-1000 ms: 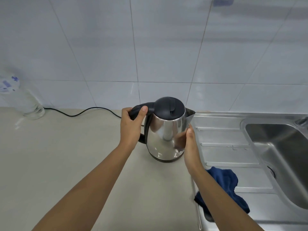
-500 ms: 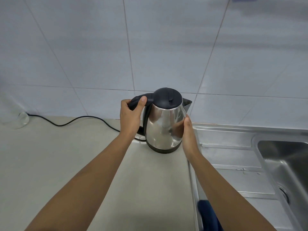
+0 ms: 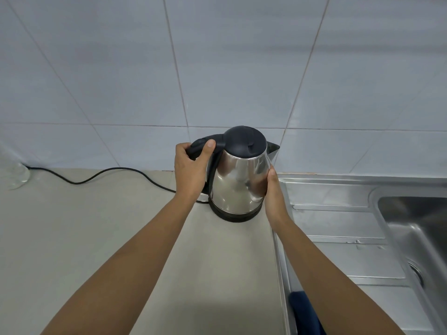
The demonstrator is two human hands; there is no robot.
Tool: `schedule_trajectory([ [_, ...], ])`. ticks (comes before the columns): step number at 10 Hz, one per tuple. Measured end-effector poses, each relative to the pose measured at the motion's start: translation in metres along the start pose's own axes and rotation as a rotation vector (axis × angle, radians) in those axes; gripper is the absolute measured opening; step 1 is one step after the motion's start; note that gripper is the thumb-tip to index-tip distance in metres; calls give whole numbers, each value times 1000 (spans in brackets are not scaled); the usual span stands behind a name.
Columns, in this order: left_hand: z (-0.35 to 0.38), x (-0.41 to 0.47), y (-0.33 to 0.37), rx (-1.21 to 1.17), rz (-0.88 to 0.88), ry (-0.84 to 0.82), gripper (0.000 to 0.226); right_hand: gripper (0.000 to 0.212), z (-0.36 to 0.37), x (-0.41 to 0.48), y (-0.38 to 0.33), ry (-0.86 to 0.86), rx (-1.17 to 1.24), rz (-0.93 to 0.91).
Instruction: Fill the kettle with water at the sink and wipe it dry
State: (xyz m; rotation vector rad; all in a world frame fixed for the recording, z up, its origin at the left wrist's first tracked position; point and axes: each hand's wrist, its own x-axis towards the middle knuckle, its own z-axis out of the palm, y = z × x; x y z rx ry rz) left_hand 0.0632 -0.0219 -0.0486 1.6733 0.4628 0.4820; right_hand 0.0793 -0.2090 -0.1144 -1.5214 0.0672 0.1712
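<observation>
Kettle [image 3: 239, 180] of polished steel stands upright between the two grips, its black bottom on the counter [image 3: 96, 238] close to the tiled wall [image 3: 217, 68]. The left grip [image 3: 191, 170] is wrapped round the black handle [image 3: 197, 147], fingers curled over its far side and the thumb laid along the top, its tip almost at the black lid [image 3: 244, 141]. The right grip [image 3: 274, 197] cups the opposite flank of the steel body, thumb lying up the metal; its fingers pass round the far side and are hidden. The spout [image 3: 273, 148] juts out just above the right grip, pointing away from the left one. A black cord [image 3: 116, 171] snakes across the counter from beyond the left grip and disappears under that wrist toward the kettle's foot. Far off past the left grip a clear bottle [image 3: 17, 175] stands by the wall; any label on it is too blurred to read. Outside the right grip lies the steel draining board [image 3: 338, 213], then the sink [image 3: 423, 226]. Below the right forearm, a dark blue cloth [image 3: 304, 313] rests on the board's near edge.
</observation>
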Motion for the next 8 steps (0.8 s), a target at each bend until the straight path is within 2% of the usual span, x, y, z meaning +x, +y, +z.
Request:
schedule_trajectory([
  [2, -1, -6, 1, 17, 26, 9, 53, 65, -1, -6, -3, -48, -27, -19],
  [3, -3, -7, 3, 64, 43, -3, 55, 62, -2, -10, -8, -52, -45, 9],
  [4, -7, -7, 9, 216, 44, -5, 70, 65, -6, -17, -8, -13, -99, 57],
  [5, -16, -12, 17, 478, 52, -14, 77, 60, -11, -31, -11, -27, -241, 23],
  [6, -29, -29, 21, 695, 70, -96, 71, 44, -16, -49, -20, -45, -444, -20],
  [7, -43, -53, 24, 863, 137, -178, 66, 50, -21, -66, -31, -81, -688, -92],
  [8, -55, -77, 27, 977, 201, -244, 68, 44, -21, -84, -42, -105, -912, -181],
])
